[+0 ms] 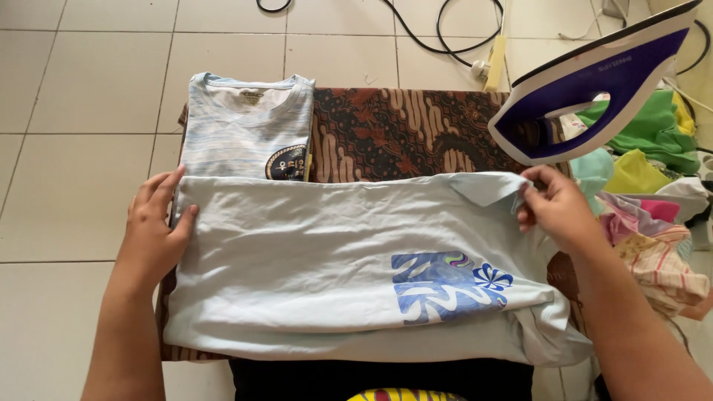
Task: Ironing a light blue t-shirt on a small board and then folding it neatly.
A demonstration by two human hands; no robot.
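A pale blue T-shirt (pixel 312 260) with a blue and white print lies spread across a brown patterned cloth (pixel 401 130) on the floor. My left hand (pixel 152 223) grips the shirt's left edge, thumb on top of the fabric. My right hand (pixel 555 204) pinches the shirt's upper right corner, where a small flap is turned over. A folded striped light blue T-shirt (pixel 245 130) with a round badge lies just behind, at the cloth's left end.
A purple and white iron (pixel 594 82) stands upright at the right rear. A heap of coloured clothes (pixel 646 171) lies to the right. A power strip and black cables (pixel 486 56) lie on the white tiled floor behind.
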